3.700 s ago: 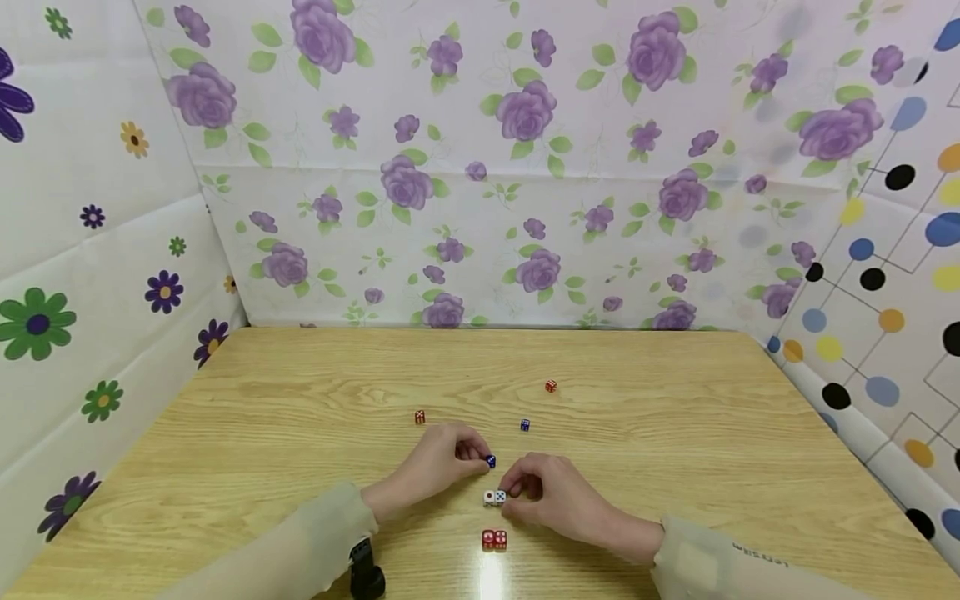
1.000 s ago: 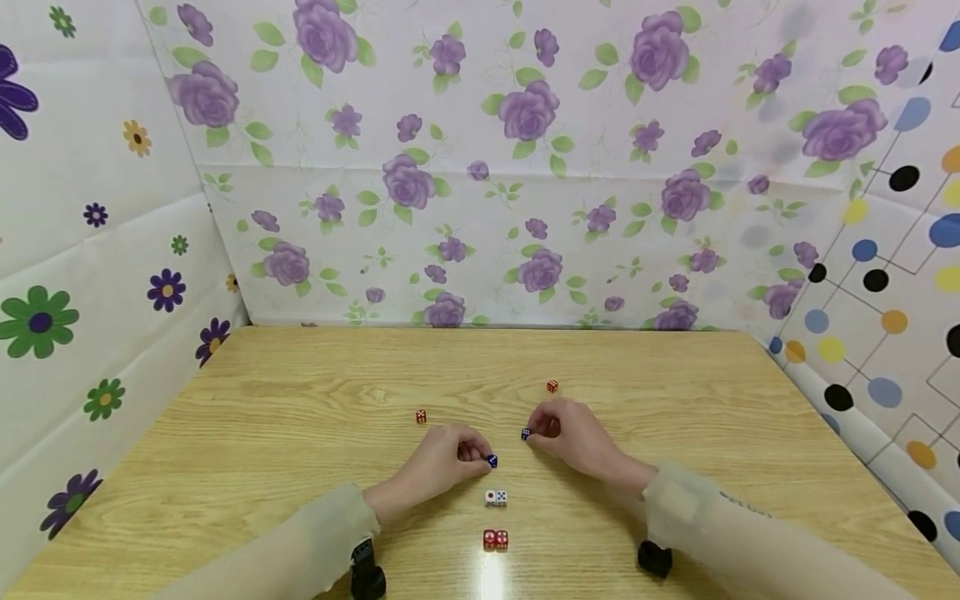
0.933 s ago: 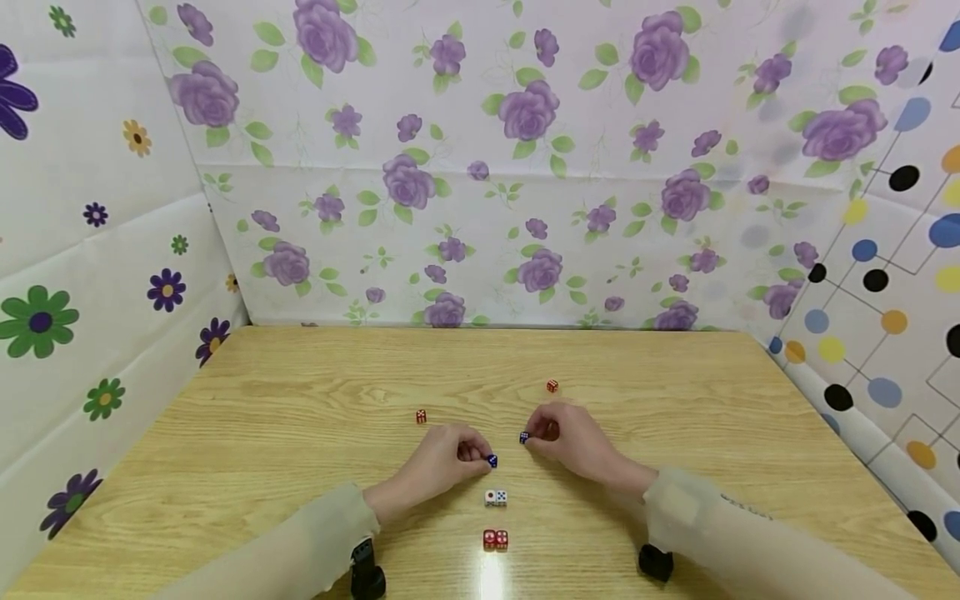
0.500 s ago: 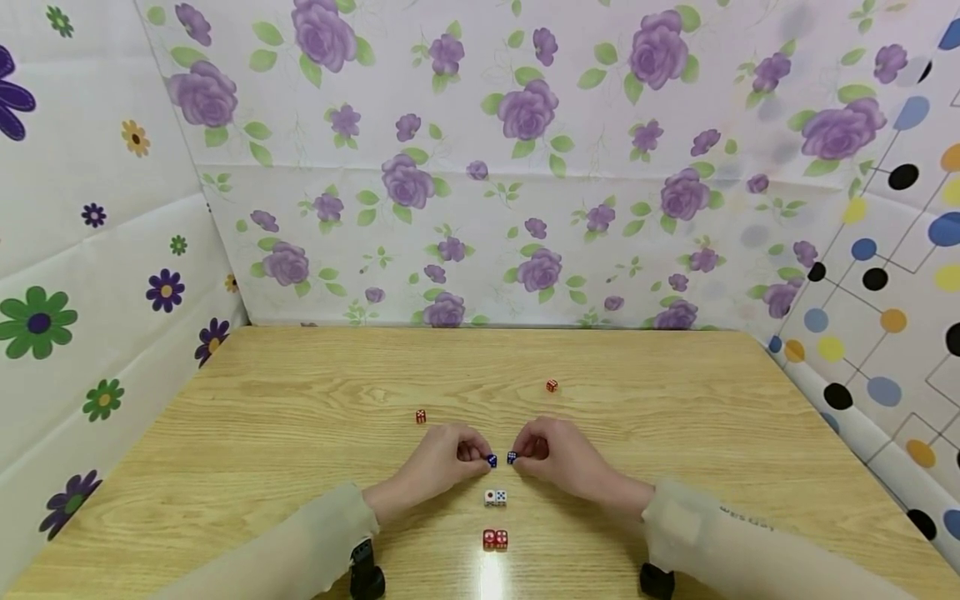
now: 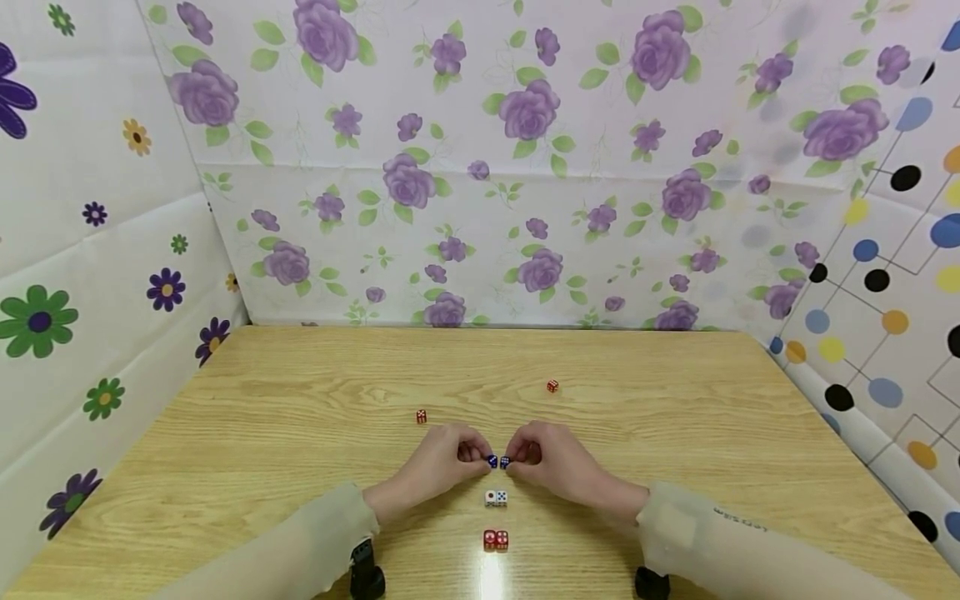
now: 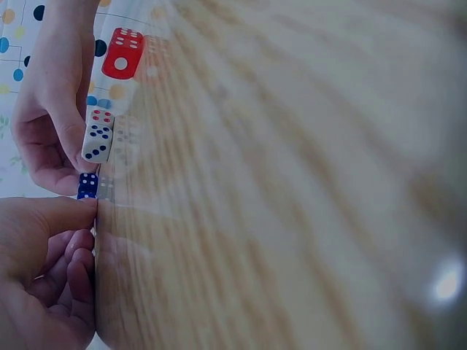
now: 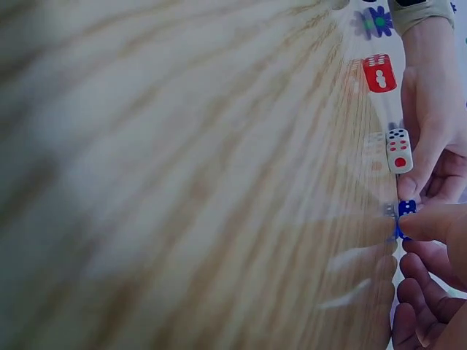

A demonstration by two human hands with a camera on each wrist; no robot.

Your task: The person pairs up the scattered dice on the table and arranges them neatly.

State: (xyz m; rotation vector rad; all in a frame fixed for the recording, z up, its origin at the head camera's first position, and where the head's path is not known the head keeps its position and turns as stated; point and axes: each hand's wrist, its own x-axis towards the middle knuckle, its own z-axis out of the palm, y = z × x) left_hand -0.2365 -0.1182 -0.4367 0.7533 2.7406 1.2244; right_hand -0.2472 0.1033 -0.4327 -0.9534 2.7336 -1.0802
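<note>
Near the middle of the table, my left hand (image 5: 441, 457) pinches a blue die (image 5: 492, 461) between thumb and fingertips. Just to its right, my right hand (image 5: 558, 467) pinches a second blue die (image 5: 505, 462), with only a sliver between the two. Closer to me sits a pair of white dice (image 5: 491, 498) side by side, and nearer still a pair of red dice (image 5: 490, 540). In the left wrist view the fingertips close in on a blue die (image 6: 87, 182) at table level. The right wrist view shows a blue die (image 7: 407, 208) partly covered by the thumb.
A loose red die (image 5: 422, 417) lies beyond my left hand, and another red die (image 5: 552, 386) farther back to the right. The wooden table (image 5: 300, 375) meets a floral sheet (image 5: 480, 250) at its back edge, with patterned sheets on both sides.
My right hand has left the white dice, taken hold of the farther blue die and brought it nearer and leftward, up beside the other. My left hand has stayed in place.
</note>
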